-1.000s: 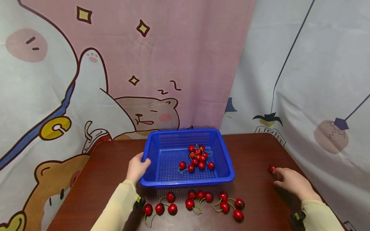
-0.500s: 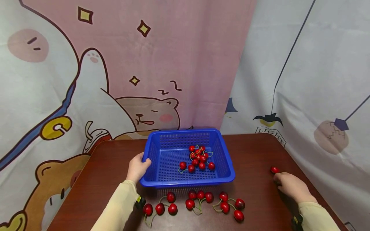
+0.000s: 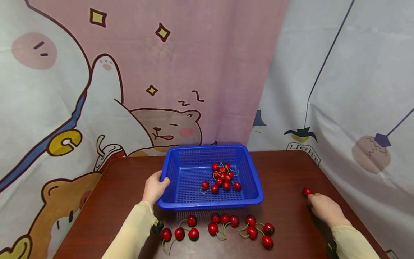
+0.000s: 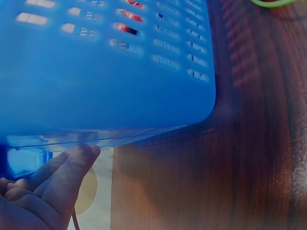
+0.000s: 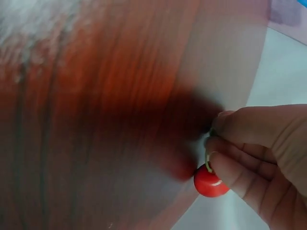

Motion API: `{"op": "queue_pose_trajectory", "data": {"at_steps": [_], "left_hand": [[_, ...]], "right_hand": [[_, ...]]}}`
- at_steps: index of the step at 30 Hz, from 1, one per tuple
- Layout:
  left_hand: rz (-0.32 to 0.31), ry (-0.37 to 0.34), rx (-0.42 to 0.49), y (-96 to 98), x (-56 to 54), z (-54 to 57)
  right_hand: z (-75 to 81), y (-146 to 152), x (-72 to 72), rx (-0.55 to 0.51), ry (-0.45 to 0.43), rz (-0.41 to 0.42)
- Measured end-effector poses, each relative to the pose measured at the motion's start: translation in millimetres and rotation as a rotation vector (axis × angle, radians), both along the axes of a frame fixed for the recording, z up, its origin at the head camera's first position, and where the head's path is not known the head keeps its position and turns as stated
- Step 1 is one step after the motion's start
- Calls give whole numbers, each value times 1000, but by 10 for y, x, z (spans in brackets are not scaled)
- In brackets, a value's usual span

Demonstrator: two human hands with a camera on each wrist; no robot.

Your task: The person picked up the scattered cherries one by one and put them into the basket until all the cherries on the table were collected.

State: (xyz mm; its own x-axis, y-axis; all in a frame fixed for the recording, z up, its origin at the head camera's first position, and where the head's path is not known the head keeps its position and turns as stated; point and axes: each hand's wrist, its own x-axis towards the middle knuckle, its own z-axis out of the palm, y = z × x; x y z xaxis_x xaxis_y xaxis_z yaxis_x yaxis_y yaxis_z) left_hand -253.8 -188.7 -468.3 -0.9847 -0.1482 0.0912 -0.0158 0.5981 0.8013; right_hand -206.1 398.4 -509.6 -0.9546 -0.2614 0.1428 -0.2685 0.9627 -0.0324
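Currently pinching 1 cherry (image 5: 209, 184) by its green stem (image 5: 207, 160) in the right hand (image 3: 326, 208), lower right of the head view. Likely light, firm, slick-skinned and easily bruised; best held by the stem. Left of centre, gripping the blue basket (image 3: 210, 205) by its rim with the left hand (image 3: 154, 188). Farther out, bottom centre, spotting 12 loose cherries (image 3: 213, 228) on the table (image 3: 281, 172).

head: above, forward-down | left wrist: close, facing basket (image 4: 96, 86) | right wrist: close, facing cherry (image 5: 206, 184) | head shares both
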Motion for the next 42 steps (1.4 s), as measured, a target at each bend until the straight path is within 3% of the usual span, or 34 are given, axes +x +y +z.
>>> {"op": "queue_pose_trajectory", "data": {"at_steps": [7, 26, 42], "left_hand": [[-5, 27, -17, 3, -18, 1], [5, -8, -6, 8, 6, 10], [1, -3, -15, 3, 6, 1]], "right_hand": [[-34, 17, -13, 16, 15, -1], [-61, 74, -23, -17, -26, -14], [161, 4, -19, -70, 169, -43]]}}
